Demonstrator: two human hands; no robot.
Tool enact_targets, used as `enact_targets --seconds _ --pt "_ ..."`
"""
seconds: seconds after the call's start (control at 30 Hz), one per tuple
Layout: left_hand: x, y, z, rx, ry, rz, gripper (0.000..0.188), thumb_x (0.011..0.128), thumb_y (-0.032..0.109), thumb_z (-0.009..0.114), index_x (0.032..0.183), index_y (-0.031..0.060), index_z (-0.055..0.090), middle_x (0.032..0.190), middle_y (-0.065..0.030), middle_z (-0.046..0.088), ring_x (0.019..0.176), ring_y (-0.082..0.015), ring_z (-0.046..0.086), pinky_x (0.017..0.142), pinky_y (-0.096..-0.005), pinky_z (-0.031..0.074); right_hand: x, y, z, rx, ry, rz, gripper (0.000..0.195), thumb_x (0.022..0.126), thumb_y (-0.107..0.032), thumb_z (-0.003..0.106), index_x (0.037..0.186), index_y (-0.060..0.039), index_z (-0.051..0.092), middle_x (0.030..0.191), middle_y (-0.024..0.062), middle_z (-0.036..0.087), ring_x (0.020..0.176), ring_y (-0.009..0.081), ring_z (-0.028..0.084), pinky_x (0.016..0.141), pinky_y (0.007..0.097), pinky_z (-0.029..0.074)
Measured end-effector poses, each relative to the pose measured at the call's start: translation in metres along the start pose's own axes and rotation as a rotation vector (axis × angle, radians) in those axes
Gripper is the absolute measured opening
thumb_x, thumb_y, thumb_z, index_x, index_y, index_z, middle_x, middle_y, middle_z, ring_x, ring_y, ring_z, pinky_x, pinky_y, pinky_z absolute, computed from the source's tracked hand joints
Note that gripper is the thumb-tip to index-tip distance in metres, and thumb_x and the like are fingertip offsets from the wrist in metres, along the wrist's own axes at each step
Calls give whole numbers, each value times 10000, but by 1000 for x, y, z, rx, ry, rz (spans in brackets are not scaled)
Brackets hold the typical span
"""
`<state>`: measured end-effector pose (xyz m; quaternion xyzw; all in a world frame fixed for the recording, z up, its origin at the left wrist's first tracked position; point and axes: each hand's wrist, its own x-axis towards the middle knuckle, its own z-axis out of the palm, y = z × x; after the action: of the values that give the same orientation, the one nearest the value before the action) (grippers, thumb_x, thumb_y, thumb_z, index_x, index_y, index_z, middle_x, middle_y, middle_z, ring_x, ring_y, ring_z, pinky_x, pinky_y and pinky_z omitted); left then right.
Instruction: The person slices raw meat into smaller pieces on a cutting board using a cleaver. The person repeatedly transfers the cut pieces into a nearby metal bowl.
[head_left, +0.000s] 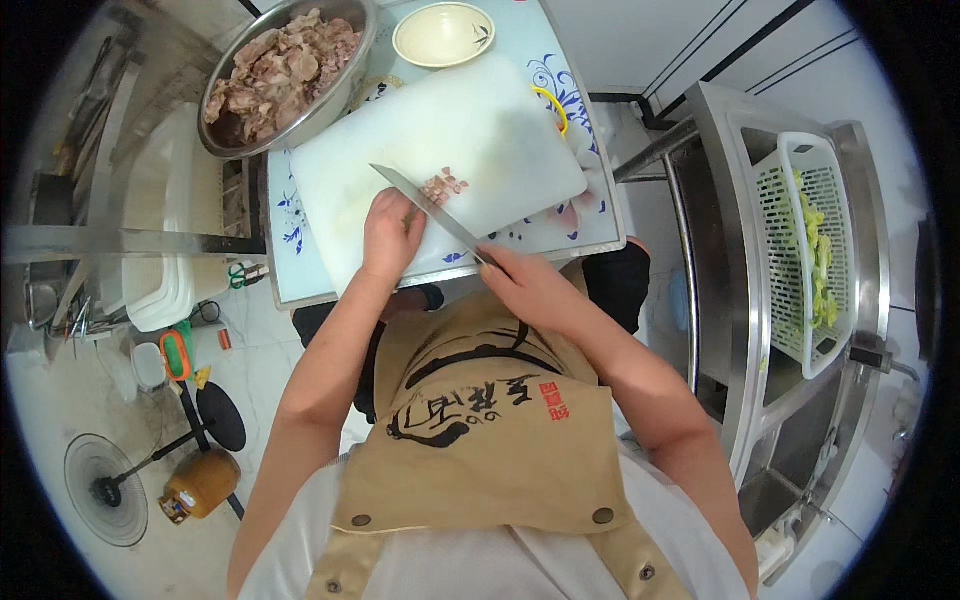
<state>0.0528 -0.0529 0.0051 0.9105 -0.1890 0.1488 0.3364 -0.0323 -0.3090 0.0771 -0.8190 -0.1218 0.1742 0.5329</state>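
Observation:
My right hand (529, 285) grips the handle of a kitchen knife (439, 214). Its blade points up and left across a white plastic cutting board (480, 112). Close against the blade's left side is my left hand (390, 234), fingers curled down on the board; whatever may be under them is hidden. Small diced pieces of pinkish meat (450, 181) lie in a little heap just right of the blade. Beyond the board's far left corner, a large steel basin (326, 116) holds many chunks of meat (289, 71). A cream bowl (442, 34) sits behind the board.
The board rests on a small flower-patterned table (289, 259). A yellow loop (553, 105) shows at the board's right side. Rightward, a white basket (786, 180) with leafy greens (821, 262) rests on a steel sink unit (750, 315). Stacked plastic tubs (161, 292) stand left; a fan (109, 487) is lower left.

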Motion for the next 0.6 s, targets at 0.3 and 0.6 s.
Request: enact_targets --seconds 0.3,0.6 --pt "-3 2 2 -43 83 -84 263 829 35 805 1067 -7 702 1132 -188 745 1056 -380 712 925 -437 581 24 -18 -29 324 -188 235 471 1114 -310 540 1505 -48 568 708 20 579 551 85 515 529 274 408" --pt "-5 -1 -3 -19 78 -95 193 812 -17 749 1000 -14 706 1019 -189 710 1018 -416 674 900 -476 565 -29 -27 -11 -46 -67 108 476 1100 -283 552 1477 7 562 1023 280 733 971 450 722 890 461 553"
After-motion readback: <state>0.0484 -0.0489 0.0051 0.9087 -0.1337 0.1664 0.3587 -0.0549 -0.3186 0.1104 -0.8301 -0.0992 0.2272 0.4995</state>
